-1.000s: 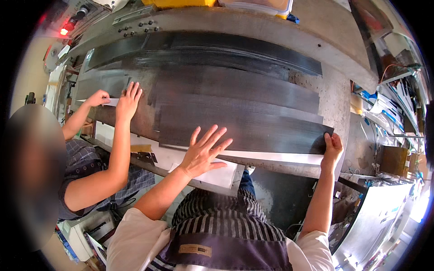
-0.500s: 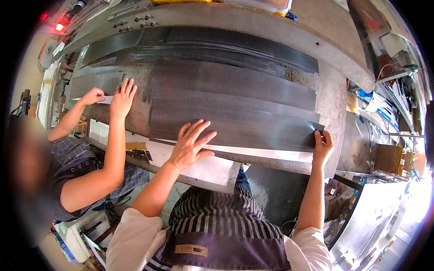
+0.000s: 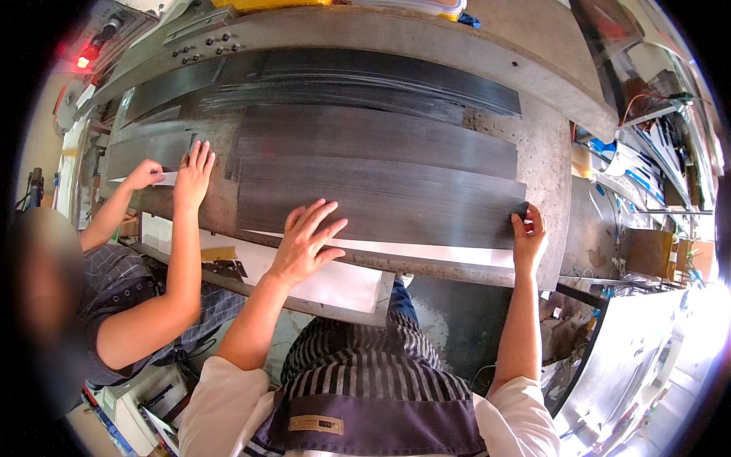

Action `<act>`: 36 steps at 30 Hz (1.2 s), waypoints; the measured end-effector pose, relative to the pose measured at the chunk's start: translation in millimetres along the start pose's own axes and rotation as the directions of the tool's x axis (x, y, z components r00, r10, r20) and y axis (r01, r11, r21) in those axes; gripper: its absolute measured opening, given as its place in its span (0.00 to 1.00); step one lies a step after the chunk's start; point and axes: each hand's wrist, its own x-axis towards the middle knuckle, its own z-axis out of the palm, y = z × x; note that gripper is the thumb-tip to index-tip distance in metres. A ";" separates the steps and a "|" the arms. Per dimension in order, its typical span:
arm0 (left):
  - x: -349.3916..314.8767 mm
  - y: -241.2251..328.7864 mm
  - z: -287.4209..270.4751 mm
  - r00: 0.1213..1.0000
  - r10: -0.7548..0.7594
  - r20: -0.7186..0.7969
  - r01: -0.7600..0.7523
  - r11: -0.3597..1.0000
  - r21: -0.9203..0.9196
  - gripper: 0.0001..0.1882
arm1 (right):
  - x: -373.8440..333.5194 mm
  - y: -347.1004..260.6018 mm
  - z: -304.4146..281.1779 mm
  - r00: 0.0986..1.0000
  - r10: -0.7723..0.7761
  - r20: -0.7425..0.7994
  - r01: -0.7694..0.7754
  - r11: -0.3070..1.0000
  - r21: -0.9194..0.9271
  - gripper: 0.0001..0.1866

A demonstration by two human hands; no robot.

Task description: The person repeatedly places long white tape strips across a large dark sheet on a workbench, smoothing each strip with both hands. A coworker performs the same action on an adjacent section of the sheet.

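Left hand (image 3: 306, 242) open, fingers spread over near edge, contact unclear. Long dark-grey flat sheet (image 3: 381, 202), material unclear, at its 1 o'clock on grey-brown desk (image 3: 545, 156), long axis roughly 9-to-3. Right hand (image 3: 531, 232) pinches the 3 o'clock end, so it's nearer; sheet at its 10.

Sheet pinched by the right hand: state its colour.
The sheet is dark grey, best seen in the head view.

Left grip (image 3: 301, 247) palm down, fingers (image 3: 329, 233) spread; right grip (image 3: 531, 238) in thumb-and-finger pinch
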 end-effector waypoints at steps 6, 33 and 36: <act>0.8 -0.7 0.1 1.000 -0.017 -0.015 0.017 1.000 -0.004 0.30 | 6.3 2.5 3.2 1.000 -0.004 0.005 0.004 1.000 -0.001 0.23; -40.4 -68.8 -15.3 0.633 -0.575 -0.518 0.673 0.740 0.000 0.29 | -33.3 24.0 -58.7 0.893 0.129 0.430 -0.397 0.677 0.620 0.23; -51.3 -81.7 -23.0 0.589 -0.681 -0.434 0.761 0.649 0.014 0.29 | -50.8 35.3 -58.1 0.890 0.202 0.409 -0.434 0.652 0.622 0.23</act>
